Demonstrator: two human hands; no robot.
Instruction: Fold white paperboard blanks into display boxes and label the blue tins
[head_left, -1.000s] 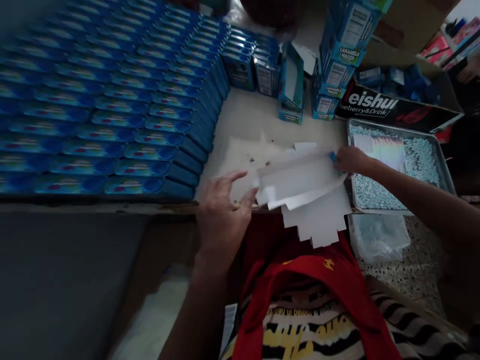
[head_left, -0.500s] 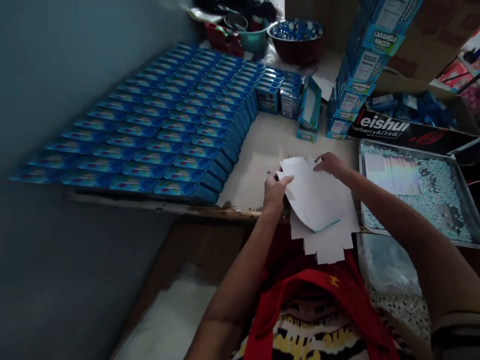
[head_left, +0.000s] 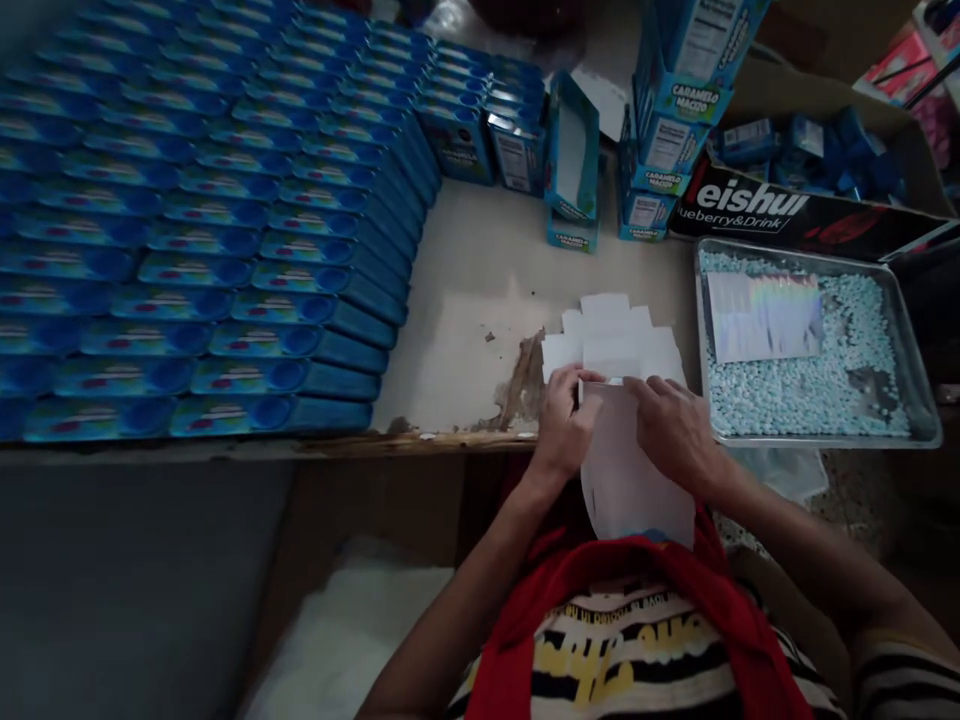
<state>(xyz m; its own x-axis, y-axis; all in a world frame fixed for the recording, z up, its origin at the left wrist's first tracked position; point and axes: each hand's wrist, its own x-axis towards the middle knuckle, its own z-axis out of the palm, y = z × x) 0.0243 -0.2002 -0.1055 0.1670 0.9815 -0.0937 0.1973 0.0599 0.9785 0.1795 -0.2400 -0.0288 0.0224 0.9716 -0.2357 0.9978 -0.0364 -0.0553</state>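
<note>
Between my hands is a carton blank (head_left: 634,460), white side up, with its rounded lower end over the red apron. My left hand (head_left: 566,415) is closed on its left upper edge, thumb on top. My right hand (head_left: 671,425) grips the same edge from the right with bent fingers. Other flat white carton blanks (head_left: 619,325) with stepped flaps lie on the table just beyond, partly under the held one. To the right rests a metal tray (head_left: 814,440) of small pale-blue pieces, with a stack of shiny silvery strips (head_left: 765,318) on top.
Rows of blue boxes (head_left: 202,260) cover the table's left side. An open display box (head_left: 574,150) and a tall stack of display boxes (head_left: 664,140) stand at the back. A black-printed carton (head_left: 795,205) holds blue packets. The table's worn front edge (head_left: 450,442) runs before me.
The held carton blank has come toward my body and straightened, its upper edge now between both hands. My right hand has closed in beside my left. The camera view has shifted closer and lower.
</note>
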